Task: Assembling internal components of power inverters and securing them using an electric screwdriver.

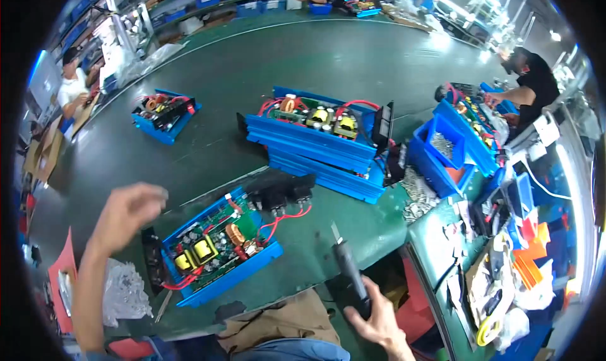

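Observation:
My right hand [379, 320] grips a black electric screwdriver [350, 274], its slim metal tip pointing up and away over the table. Left of it lies an opened blue housing [237, 276] with a green circuit board, yellow transformers, a copper coil and red wires. A black end panel [278, 190] with red wires rests at its far right corner, another black panel [153, 260] at its near left end. My left hand [129, 212] is raised left of the housing, slightly blurred, its fingers loosely curled and apart with nothing visible in them.
Stacked blue housings [315, 140] stand ahead, another housing [165, 116] far left. Blue bins [442, 156] and a pile of small metal parts [418, 193] are at right. A clear plastic bag [123, 291] lies near left. A co-worker [533, 83] handles another unit at far right.

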`<state>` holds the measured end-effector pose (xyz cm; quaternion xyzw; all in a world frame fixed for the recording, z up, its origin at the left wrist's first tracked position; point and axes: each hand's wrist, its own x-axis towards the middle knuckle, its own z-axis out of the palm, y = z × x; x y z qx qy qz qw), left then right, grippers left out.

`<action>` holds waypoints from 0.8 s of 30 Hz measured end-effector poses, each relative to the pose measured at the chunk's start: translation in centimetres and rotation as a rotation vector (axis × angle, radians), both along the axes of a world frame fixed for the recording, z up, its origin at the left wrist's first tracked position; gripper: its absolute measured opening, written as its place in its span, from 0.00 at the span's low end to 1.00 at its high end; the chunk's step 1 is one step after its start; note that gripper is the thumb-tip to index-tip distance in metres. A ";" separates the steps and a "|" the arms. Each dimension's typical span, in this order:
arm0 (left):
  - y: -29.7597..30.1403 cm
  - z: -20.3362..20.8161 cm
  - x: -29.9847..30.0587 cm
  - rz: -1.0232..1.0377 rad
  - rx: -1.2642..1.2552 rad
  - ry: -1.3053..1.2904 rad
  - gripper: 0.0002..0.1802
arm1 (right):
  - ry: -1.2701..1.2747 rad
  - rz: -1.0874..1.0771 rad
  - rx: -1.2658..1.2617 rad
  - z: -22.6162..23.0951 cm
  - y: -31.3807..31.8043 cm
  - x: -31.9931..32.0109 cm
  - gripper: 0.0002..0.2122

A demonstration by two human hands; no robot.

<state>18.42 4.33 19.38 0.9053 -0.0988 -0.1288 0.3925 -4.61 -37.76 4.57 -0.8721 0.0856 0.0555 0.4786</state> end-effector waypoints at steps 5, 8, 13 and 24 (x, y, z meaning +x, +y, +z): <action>7.1 -2.9 10.6 0.165 -0.031 0.015 0.23 | -0.117 -0.106 -0.241 1.9 -1.0 5.5 0.31; 8.6 -5.3 15.5 0.336 -0.037 0.077 0.26 | -0.183 -0.079 -0.392 1.5 -1.4 8.8 0.32; 14.1 -10.5 21.6 0.702 -0.092 0.102 0.37 | -0.261 0.004 -0.460 1.1 0.2 13.0 0.23; 20.6 -19.1 32.3 0.725 -0.285 0.115 0.34 | -0.205 0.022 -0.416 0.3 -1.4 13.7 0.24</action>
